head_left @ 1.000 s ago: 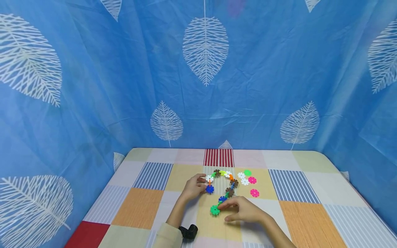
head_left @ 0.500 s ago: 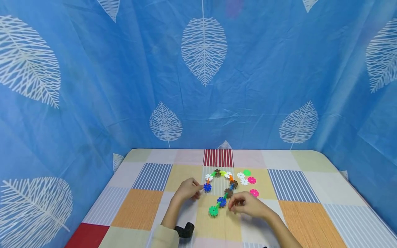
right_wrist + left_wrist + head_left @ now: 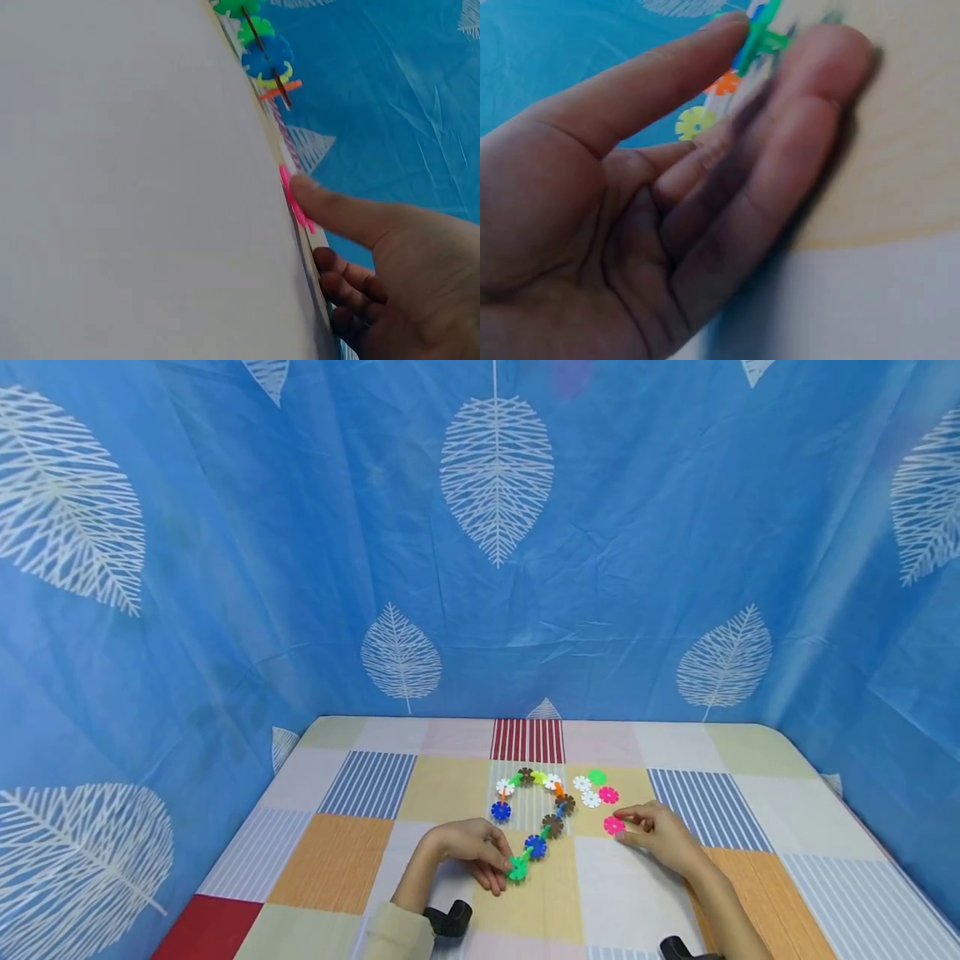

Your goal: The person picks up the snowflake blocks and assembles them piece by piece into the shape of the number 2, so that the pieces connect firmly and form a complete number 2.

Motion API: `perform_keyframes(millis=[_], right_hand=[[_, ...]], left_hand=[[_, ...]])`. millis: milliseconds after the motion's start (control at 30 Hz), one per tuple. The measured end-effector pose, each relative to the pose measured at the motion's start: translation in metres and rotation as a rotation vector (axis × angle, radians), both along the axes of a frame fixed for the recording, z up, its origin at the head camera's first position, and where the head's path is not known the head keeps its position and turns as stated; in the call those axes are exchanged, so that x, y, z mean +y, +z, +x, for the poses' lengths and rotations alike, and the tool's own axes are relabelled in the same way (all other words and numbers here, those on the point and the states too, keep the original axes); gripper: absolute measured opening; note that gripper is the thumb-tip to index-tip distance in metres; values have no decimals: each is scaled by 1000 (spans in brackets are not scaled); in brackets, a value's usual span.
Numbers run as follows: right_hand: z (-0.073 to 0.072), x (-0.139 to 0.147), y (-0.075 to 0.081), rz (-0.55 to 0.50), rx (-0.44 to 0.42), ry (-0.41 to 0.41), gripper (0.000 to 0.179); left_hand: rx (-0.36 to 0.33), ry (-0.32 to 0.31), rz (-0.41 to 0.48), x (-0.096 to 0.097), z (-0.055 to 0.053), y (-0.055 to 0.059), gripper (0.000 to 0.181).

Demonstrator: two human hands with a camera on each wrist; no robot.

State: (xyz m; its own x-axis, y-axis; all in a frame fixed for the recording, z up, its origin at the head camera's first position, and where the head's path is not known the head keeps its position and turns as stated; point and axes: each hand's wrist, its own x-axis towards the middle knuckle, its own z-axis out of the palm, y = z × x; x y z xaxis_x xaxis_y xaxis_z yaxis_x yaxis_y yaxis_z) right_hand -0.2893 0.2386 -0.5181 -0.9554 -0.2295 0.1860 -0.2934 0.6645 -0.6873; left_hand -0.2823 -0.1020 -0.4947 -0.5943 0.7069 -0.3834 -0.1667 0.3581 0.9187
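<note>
A chain of interlocking plastic snowflake discs lies curved on the table, with brown discs and blue discs along its right side. My left hand pinches the green snowflake disc at the chain's near end. In the left wrist view, the thumb tip overlaps this green disc and the other fingers curl beside it. To the right, my right hand has thumb and forefinger at the rim of a pink snowflake disc. The right wrist view shows that pink disc nearly edge-on under the thumb.
Loose discs lie beyond the right hand: white ones, another pink one and a light green one. The chain's far end is a blue disc. A blue leaf-patterned curtain surrounds the patchwork-covered table.
The left hand has moved from the chain's blue end disc toward me to the green one. The right hand has left the chain's near end and reached right to the pink disc.
</note>
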Motion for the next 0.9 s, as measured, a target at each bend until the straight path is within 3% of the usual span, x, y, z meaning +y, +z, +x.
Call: perform_keyframes(millis=[100,200,400,500,567,767,900], right_hand=[[0,-5,-1,-11,31,11,26],[2,-13,0,-87,4,55,23],[8,-50,1,-287,-61,307,17],[15,-76,1,-335,-73,385,14],[20,-91,0,-320,-61,387,12],[30,-114,-10,-275,6,292,13],[31,-116,-13,-299,31,306,12]], left_hand=[[-24,-14,36,2,-2,-5,12],[-38,-6,68,2,-4,-9,11],[-64,18,120,1,-7,-14,8],[-76,33,125,0,-7,-14,7],[-79,44,128,1,-7,-14,7],[-78,67,136,2,-7,-16,8],[-74,75,136,2,-7,-16,7]])
